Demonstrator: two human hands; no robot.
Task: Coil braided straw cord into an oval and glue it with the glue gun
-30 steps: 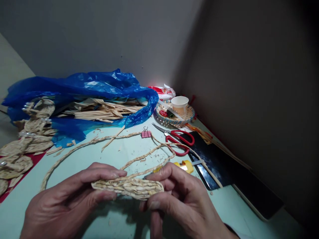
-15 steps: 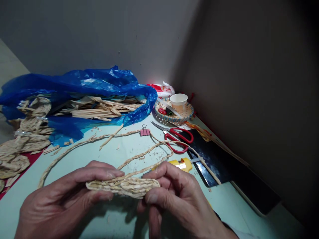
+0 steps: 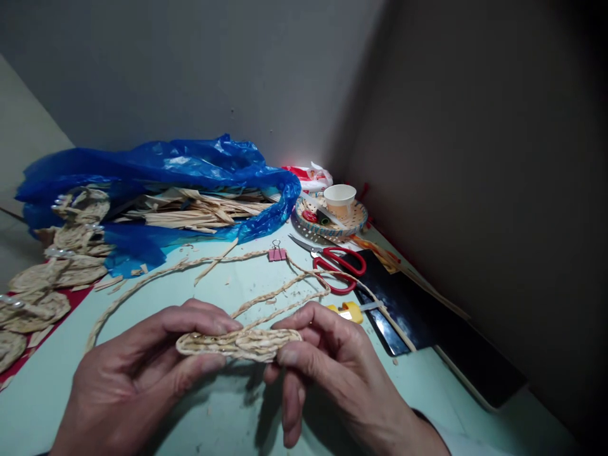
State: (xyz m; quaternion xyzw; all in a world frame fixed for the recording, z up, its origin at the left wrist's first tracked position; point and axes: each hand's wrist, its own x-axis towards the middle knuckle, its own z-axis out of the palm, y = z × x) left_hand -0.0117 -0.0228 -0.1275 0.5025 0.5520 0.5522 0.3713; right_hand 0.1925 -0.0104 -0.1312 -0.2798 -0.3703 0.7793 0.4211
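A flat, oval coil of braided straw [image 3: 256, 345] is held up between both hands, above the pale green table. My left hand [image 3: 156, 361] pinches its left end, thumb below and fingers on top. At the right end, my right hand [image 3: 332, 361] grips it between thumb and index finger, with the other fingers curled underneath. From the coil's upper edge a long straw braid [image 3: 285, 294] runs back over the table in loops. A pink binder clip [image 3: 277, 254] sits on the braid behind the hands.
Red-handled scissors [image 3: 339, 259] lie behind my right hand, near a yellow-handled tool [image 3: 349, 311] and a black tablet [image 3: 384, 304]. A woven basket [image 3: 351, 229] holds a paper cup [image 3: 340, 197]. At back left, a blue plastic bag [image 3: 161, 155] contains straw strips [image 3: 204, 209]; finished-looking straw coils [image 3: 61, 272] lie left.
The straw coil has risen slightly and tilted a little, showing more of its upper edge. My left hand has shifted right with it. The whole view has turned slightly left.
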